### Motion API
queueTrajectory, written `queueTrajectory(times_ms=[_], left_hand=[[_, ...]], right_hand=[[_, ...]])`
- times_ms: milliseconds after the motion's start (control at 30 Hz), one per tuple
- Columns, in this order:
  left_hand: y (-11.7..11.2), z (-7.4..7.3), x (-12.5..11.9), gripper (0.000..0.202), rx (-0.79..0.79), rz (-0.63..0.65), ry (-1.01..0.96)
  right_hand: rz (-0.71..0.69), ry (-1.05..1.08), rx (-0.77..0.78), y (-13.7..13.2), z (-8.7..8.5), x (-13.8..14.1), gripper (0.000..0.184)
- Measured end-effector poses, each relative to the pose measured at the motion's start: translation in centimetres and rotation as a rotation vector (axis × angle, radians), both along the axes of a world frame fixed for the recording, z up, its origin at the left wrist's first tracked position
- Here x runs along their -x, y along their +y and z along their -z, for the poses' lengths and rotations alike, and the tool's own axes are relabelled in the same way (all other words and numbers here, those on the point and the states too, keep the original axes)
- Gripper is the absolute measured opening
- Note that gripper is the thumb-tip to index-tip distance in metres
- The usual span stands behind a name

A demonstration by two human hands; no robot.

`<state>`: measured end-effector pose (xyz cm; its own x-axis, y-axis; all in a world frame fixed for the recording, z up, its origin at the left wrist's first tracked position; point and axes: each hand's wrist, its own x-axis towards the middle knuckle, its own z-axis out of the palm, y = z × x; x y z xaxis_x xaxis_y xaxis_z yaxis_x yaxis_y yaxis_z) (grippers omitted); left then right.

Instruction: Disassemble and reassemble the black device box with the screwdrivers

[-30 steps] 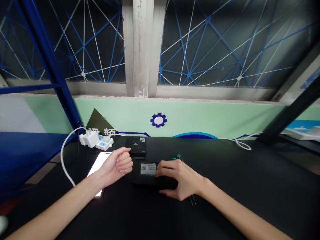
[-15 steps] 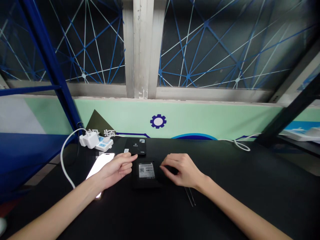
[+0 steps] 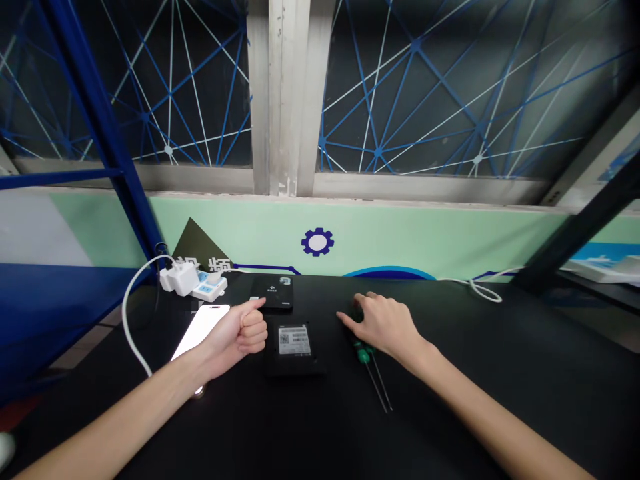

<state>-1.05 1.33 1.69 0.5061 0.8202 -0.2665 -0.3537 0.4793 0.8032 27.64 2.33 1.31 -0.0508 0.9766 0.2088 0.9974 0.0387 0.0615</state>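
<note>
My left hand [image 3: 244, 332] is curled into a fist with the thumb raised, and it holds nothing I can see. It sits beside a bright-screened smartphone [image 3: 200, 337], with a flat black device [image 3: 274, 292] just beyond it. A black box with a white label [image 3: 294, 347] lies between my hands, touched by neither. My right hand [image 3: 383, 325] rests with loose, parted fingers just above a green-handled screwdriver pair [image 3: 363, 355], whose thin shafts point toward me. A dark object may lie under those fingers, mostly hidden.
A white charger [image 3: 183, 275] stands on a small white power socket [image 3: 207, 287] at the back left of the black tabletop [image 3: 475, 407]. A white cable [image 3: 125, 313] loops down at the left, and another [image 3: 483, 290] lies at the back right. Blue shelving [image 3: 50, 300] stands beside the table.
My right hand has moved right and away from the labelled box, uncovering the screwdrivers' handles. My left hand has gone from extended fingers to a fist with the thumb raised.
</note>
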Motion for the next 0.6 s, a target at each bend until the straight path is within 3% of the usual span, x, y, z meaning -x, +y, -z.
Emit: queueTrajectory(times_ms=[167,400,600], left_hand=[[0.0,0.2,0.1,0.059,-0.049,-0.001,0.016],[-0.2,0.1,0.0,0.056,-0.143,0.028,0.116],[0.1,0.3,0.0,0.052,-0.291,-0.001,0.285]], right_hand=[[-0.060,0.102,0.072,0.2,0.9,-0.2,0.042],[-0.106,0.219,0.040,0.3,1.4,0.1,0.020],[-0.164,0.360,0.002,0.5,2.0,0.8,0.023]])
